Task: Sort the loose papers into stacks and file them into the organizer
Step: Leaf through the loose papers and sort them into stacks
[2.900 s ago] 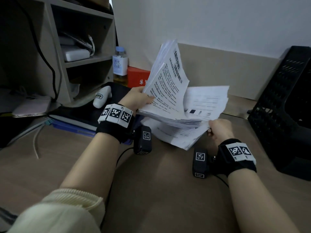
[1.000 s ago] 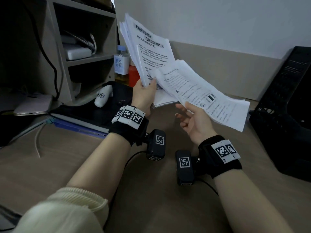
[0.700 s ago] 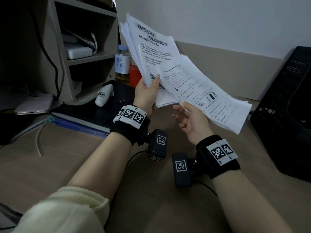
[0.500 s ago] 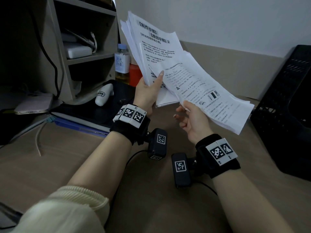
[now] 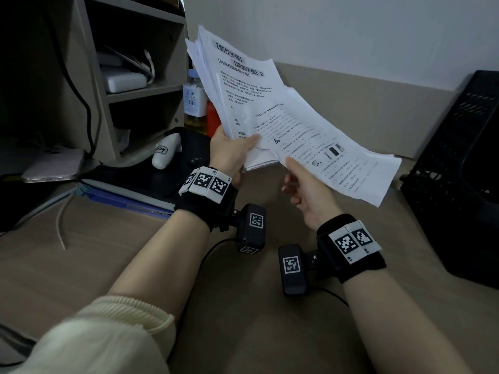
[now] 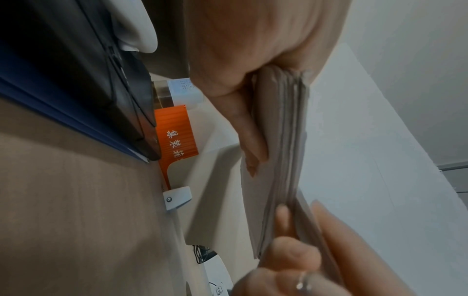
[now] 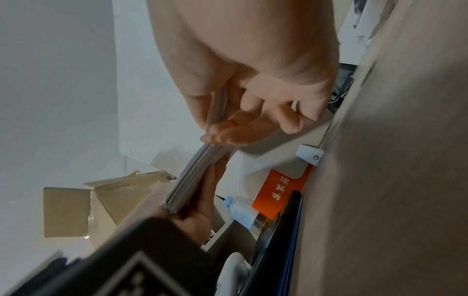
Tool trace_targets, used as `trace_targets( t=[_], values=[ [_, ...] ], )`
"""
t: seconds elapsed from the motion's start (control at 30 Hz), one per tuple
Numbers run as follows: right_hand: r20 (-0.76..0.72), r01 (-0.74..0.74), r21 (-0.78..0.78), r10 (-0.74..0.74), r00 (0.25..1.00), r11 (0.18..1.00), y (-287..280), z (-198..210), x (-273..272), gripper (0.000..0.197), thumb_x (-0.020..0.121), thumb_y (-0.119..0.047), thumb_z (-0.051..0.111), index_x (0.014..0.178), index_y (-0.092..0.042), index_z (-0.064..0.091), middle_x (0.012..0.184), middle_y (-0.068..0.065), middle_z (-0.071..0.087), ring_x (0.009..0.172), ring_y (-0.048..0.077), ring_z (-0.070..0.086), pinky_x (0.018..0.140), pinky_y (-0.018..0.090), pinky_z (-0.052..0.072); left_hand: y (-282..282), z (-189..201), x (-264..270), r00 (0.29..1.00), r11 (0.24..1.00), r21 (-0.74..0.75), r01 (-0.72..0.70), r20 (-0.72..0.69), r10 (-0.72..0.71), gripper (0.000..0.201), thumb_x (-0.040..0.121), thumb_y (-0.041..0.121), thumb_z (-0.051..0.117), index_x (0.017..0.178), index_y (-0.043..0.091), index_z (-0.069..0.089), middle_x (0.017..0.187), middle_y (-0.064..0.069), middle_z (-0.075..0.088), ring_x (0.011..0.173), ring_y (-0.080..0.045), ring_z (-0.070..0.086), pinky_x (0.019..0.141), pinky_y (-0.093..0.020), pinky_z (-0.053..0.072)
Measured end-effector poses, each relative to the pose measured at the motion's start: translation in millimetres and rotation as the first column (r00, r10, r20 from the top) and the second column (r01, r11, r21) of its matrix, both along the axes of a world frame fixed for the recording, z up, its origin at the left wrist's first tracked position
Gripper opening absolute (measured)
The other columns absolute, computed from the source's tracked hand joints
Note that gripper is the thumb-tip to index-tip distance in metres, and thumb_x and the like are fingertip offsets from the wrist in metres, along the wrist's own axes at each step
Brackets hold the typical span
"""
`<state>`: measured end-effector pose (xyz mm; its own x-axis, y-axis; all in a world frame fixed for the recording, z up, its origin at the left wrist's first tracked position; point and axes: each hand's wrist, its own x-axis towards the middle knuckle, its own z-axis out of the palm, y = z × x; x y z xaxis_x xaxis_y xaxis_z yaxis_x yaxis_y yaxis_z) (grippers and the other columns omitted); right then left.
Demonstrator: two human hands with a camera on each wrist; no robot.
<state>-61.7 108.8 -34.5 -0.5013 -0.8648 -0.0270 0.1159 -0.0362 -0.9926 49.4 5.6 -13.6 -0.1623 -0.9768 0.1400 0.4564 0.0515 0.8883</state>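
My left hand grips the bottom edge of a thick upright stack of printed papers, thumb across the front sheet. In the left wrist view its fingers lie flat on the back of the stack. My right hand pinches a second bundle of printed sheets, which fans out to the right and overlaps the first stack. The right wrist view shows the thumb and fingers closed on the bundle's edge. The black mesh organizer stands at the far right on the desk.
A wooden shelf unit stands at the left with a bottle and a red box beside it. A white device, dark bag, blue folders, phone and cable lie left of my hands on the desk.
The papers were lifted off the desk and split into two bundles. In the last half second my left thumb came down onto the front sheet; the right bundle barely shifted.
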Motion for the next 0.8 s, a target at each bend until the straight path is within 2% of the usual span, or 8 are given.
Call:
trace_targets(
  t=[0.1, 0.2, 0.33, 0.43, 0.53, 0.6, 0.7, 0.8],
  values=[
    [-0.020, -0.091, -0.022, 0.091, 0.996, 0.996, 2.1, -7.9, -10.2, 0.012, 0.086, -0.033, 0.068, 0.083, -0.031, 0.057, 0.063, -0.012, 0.055, 0.055, 0.002, 0.052, 0.051, 0.019, 0.028, -2.0, 1.6, 2.5, 0.999, 1.000, 0.009, -0.029, -0.021, 0.029, 0.046, 0.077, -0.011, 0.072, 0.118, 0.007, 0.059, 0.115, -0.014, 0.069, 0.101, -0.027, 0.069, 0.088, -0.045, 0.057],
    [-0.014, -0.080, 0.035, 0.080, 0.997, 0.996, 1.9, -15.0, -23.2, 0.017, 0.087, -0.017, 0.067, 0.084, -0.028, 0.055, 0.069, -0.011, 0.057, 0.057, 0.003, 0.052, 0.052, 0.019, 0.027, -4.4, 4.6, 7.3, 0.998, 0.998, 0.026, -0.054, -0.043, 0.055, 0.046, 0.077, -0.013, 0.071, 0.118, 0.006, 0.059, 0.115, -0.014, 0.069, 0.100, -0.027, 0.069, 0.087, -0.044, 0.058],
    [0.299, 0.084, 0.036, -0.091, 0.950, 0.996, -0.1, -27.3, -45.6, 0.030, 0.100, -0.001, 0.031, 0.081, -0.016, 0.049, 0.077, 0.001, 0.051, 0.059, 0.010, 0.045, 0.051, 0.017, 0.030, -5.9, 8.0, 11.9, 0.996, 0.996, 0.037, -0.076, -0.044, 0.077, 0.048, 0.078, -0.012, 0.070, 0.121, 0.005, 0.058, 0.115, -0.013, 0.069, 0.100, -0.026, 0.069, 0.084, -0.042, 0.059],
    [0.540, 0.210, -0.085, -0.132, 0.831, 0.974, 9.2, -21.0, -54.4, 0.033, 0.097, -0.027, 0.029, 0.074, -0.019, 0.051, 0.068, -0.001, 0.057, 0.051, 0.015, 0.047, 0.048, 0.017, 0.034, -5.5, 8.6, 12.9, 0.994, 0.994, 0.032, -0.106, -0.024, 0.107, 0.047, 0.079, -0.012, 0.070, 0.120, 0.005, 0.057, 0.115, -0.012, 0.069, 0.100, -0.026, 0.069, 0.081, -0.036, 0.060],
    [0.550, 0.285, -0.112, -0.179, 0.816, 0.952, 19.1, -8.8, -52.8, 0.052, 0.089, -0.062, 0.033, 0.067, -0.022, 0.057, 0.054, -0.005, 0.058, 0.040, 0.013, 0.050, 0.045, 0.015, 0.034, -5.4, 7.7, 13.8, 0.992, 0.992, 0.016, -0.122, 0.004, 0.122, 0.041, 0.080, -0.012, 0.068, 0.113, 0.010, 0.058, 0.114, -0.011, 0.068, 0.098, -0.024, 0.068, 0.079, -0.032, 0.059],
    [0.501, 0.289, -0.109, -0.198, 0.842, 0.951, 18.8, -8.1, -52.5, 0.057, 0.085, -0.069, 0.034, 0.071, -0.021, 0.060, 0.056, -0.004, 0.059, 0.041, 0.012, 0.049, 0.046, 0.016, 0.035, -5.6, 7.3, 14.4, 0.992, 0.992, 0.017, -0.125, 0.006, 0.125, 0.040, 0.081, -0.013, 0.067, 0.109, 0.013, 0.056, 0.112, -0.010, 0.068, 0.097, -0.023, 0.067, 0.079, -0.032, 0.059],
    [0.365, 0.251, -0.081, -0.206, 0.908, 0.965, 16.8, -10.3, -53.0, 0.030, 0.088, -0.049, 0.046, 0.092, -0.023, 0.061, 0.072, -0.006, 0.065, 0.059, 0.012, 0.058, 0.048, 0.017, 0.038, -6.0, 6.7, 14.7, 0.992, 0.991, 0.035, -0.127, -0.003, 0.127, 0.040, 0.081, -0.013, 0.067, 0.108, 0.014, 0.055, 0.110, -0.009, 0.067, 0.098, -0.024, 0.067, 0.084, -0.036, 0.058],
    [0.352, 0.214, -0.130, -0.157, 0.923, 0.968, 17.5, -12.0, -54.8, 0.013, 0.089, -0.017, 0.043, 0.090, -0.019, 0.056, 0.072, -0.004, 0.058, 0.043, 0.007, 0.045, 0.039, 0.014, 0.029, -7.0, 6.0, 14.4, 0.990, 0.990, 0.041, -0.138, -0.022, 0.139, 0.037, 0.083, -0.009, 0.068, 0.109, 0.014, 0.056, 0.113, -0.010, 0.067, 0.100, -0.024, 0.067, 0.087, -0.037, 0.057]
  ],
)
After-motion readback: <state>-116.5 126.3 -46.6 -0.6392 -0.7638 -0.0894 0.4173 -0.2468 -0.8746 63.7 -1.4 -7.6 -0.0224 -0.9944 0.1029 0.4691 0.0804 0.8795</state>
